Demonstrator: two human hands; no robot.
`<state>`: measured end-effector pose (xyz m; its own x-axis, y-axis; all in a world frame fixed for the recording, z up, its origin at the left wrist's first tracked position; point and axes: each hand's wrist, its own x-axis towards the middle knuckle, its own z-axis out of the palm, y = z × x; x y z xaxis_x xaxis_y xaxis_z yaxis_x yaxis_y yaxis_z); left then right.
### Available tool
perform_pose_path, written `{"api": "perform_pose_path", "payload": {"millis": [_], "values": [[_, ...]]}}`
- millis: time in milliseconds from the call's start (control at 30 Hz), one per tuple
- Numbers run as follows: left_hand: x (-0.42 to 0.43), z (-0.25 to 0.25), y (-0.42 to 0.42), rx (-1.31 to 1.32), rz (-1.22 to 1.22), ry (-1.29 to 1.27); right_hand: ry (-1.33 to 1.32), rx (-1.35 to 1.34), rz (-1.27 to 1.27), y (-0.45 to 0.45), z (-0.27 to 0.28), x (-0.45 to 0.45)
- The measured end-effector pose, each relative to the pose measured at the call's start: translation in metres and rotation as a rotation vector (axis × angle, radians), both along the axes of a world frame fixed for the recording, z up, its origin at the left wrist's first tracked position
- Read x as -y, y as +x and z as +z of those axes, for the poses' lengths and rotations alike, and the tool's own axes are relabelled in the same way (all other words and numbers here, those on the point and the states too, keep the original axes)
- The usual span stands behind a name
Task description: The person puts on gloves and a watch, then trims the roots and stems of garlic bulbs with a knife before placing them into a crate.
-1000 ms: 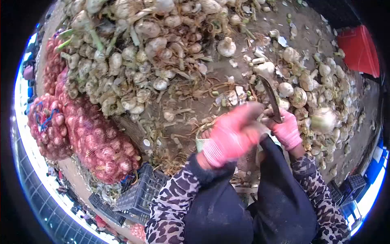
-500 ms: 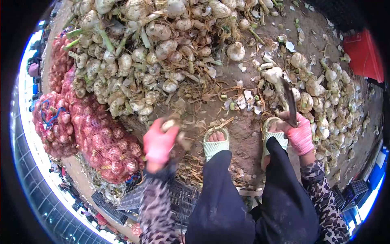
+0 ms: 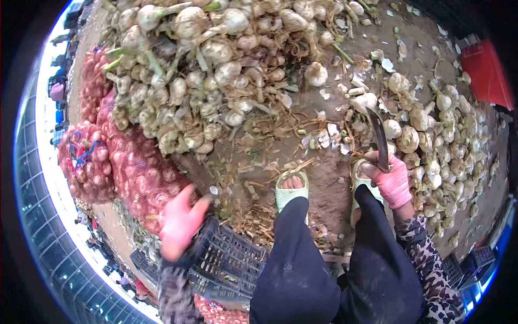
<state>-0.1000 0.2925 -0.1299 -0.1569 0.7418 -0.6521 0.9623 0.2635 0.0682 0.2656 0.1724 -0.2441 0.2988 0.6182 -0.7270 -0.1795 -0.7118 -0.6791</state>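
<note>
My right hand (image 3: pixel 393 183), in a pink glove, is closed round a curved, dark-bladed knife (image 3: pixel 381 135) whose blade points up and away from me. Just past the blade lies a pale garlic bulb (image 3: pixel 364 102). My left hand (image 3: pixel 181 218), also gloved in pink, is blurred by motion. Its thumb and forefinger look spread apart, and no bulb shows between them. It is above the edge of a black plastic crate (image 3: pixel 229 258), beside a red mesh sack of garlic (image 3: pixel 143 173). A small whitish piece (image 3: pixel 213 190) is near the fingertips; whether they touch it I cannot tell.
A large heap of garlic with stems (image 3: pixel 183 81) rises ahead on the left. More trimmed-looking bulbs (image 3: pixel 431 140) spread along the right. A red container (image 3: pixel 485 73) stands at the far right. Husks and stem bits (image 3: pixel 326 135) litter the ground around my sandals (image 3: pixel 291 189).
My left hand has swung left and towards me, over the crate's edge; the garlic bulb it held is no longer seen in it. My right hand still grips the knife, nearly unmoved.
</note>
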Motion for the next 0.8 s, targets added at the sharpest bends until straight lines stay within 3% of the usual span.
{"api": "perform_pose_path", "payload": {"millis": [100,133,233,300,467,533,567,600,633,700,733,800], "values": [[-0.029,-0.095,0.093,0.318,-0.756,0.466,0.025,0.011,-0.037,0.012,-0.002,0.007],[-0.041,-0.114,0.131,0.402,-0.824,0.359,0.048,0.035,-0.052,0.016,-0.005,0.010],[-0.060,-0.169,0.198,0.212,-0.864,0.293,0.018,0.083,-0.071,0.025,-0.001,0.014],[-0.060,-0.193,0.189,0.195,-0.903,0.323,0.027,0.106,-0.088,0.029,0.003,0.016],[0.003,-0.173,0.065,-0.140,-0.634,-0.029,0.050,0.091,-0.113,0.034,-0.002,0.018],[0.070,-0.174,-0.007,-0.258,-0.661,-0.037,0.049,0.060,-0.133,0.027,-0.006,0.016],[0.091,-0.161,-0.022,-0.255,-0.580,-0.317,0.043,0.070,-0.100,0.023,-0.010,0.016],[0.106,-0.159,-0.046,-0.055,-0.498,-0.727,0.030,0.054,-0.087,0.019,-0.014,0.016],[0.109,-0.150,-0.050,0.090,-0.696,-1.081,0.012,0.042,-0.067,0.014,-0.017,0.019],[0.075,-0.125,-0.023,0.195,-0.606,-1.017,0.117,0.086,-0.028,0.006,-0.025,0.021],[0.061,-0.122,-0.020,0.231,-0.500,-0.577,0.106,0.095,-0.010,0.003,-0.022,0.020],[0.009,-0.120,0.005,0.152,-0.262,-0.084,-0.007,0.042,-0.005,0.002,-0.011,0.012]]}}
